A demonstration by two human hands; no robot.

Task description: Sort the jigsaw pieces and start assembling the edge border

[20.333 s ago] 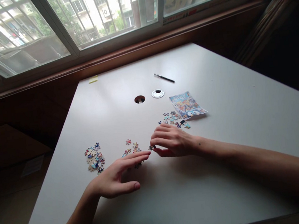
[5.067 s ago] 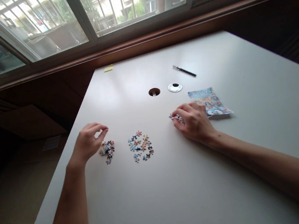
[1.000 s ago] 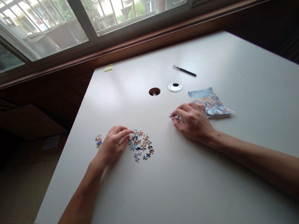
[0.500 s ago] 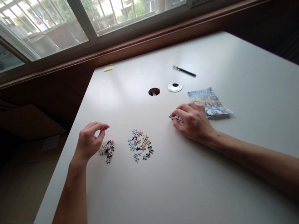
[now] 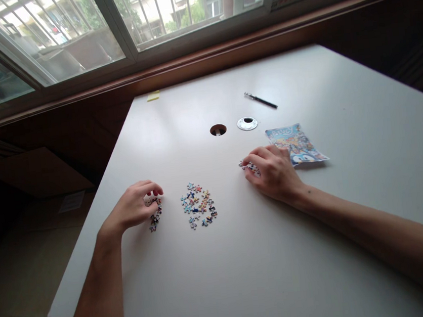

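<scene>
My left hand hovers over a heap of small jigsaw puzzle pieces, thumb and fingers apart, and partly hides the heap. No piece shows between its fingertips. To the right of this heap, a looser group of jigsaw puzzle pieces lies spread on the white table. My right hand rests on the table farther right, its fingers curled round another cluster of puzzle pieces. Part of that cluster shows beside the thumb and index finger; the palm covers what else is there.
A printed picture sheet lies just behind my right hand. Toward the back are a black pen, a round metal cover and a hole in the tabletop. A yellow sticky note marks the far left corner, below the window.
My left hand has opened from a pinch and lowered slightly to the right, over the left heap, covering more of it. My right hand stays in place on its pieces.
</scene>
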